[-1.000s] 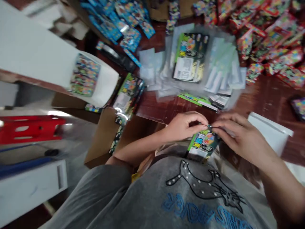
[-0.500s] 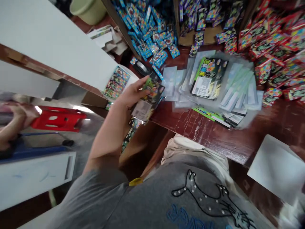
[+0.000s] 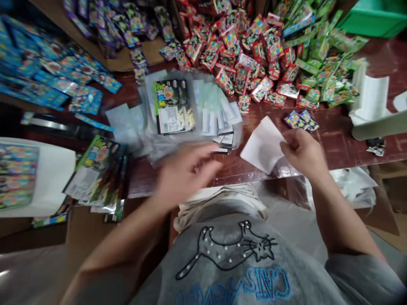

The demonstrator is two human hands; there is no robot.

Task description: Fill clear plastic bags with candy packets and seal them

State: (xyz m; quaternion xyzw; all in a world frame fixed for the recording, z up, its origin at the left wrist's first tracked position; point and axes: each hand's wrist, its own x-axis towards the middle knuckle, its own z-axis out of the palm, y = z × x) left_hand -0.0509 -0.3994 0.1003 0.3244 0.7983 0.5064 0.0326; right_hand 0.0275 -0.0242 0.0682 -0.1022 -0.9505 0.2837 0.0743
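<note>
My right hand (image 3: 303,152) pinches the corner of a white sheet of paper (image 3: 263,146) above the front edge of the table. Blurred by motion, my left hand (image 3: 190,171) is empty, with thumb and fingers apart, between the sheet and the plastic bags. Behind it lie clear plastic bags (image 3: 149,135) with black-and-green printed packages (image 3: 173,106) on top. Pale, narrow strips (image 3: 211,106) are fanned out beside them. A stack of similar printed packages (image 3: 95,169) rests at the table's left front edge, apart from my left hand.
Heaps of blue packets (image 3: 54,80), purple packets (image 3: 127,25), red packets (image 3: 235,46) and green packets (image 3: 327,72) line the back. Two purple packets (image 3: 300,120) lie behind my right hand. A green bin (image 3: 372,19) and curved white card (image 3: 375,123) are at the right.
The view has swung right. My left hand has let go of the printed packages, now at the left edge, and moved right. My right hand has come into view with the white sheet.
</note>
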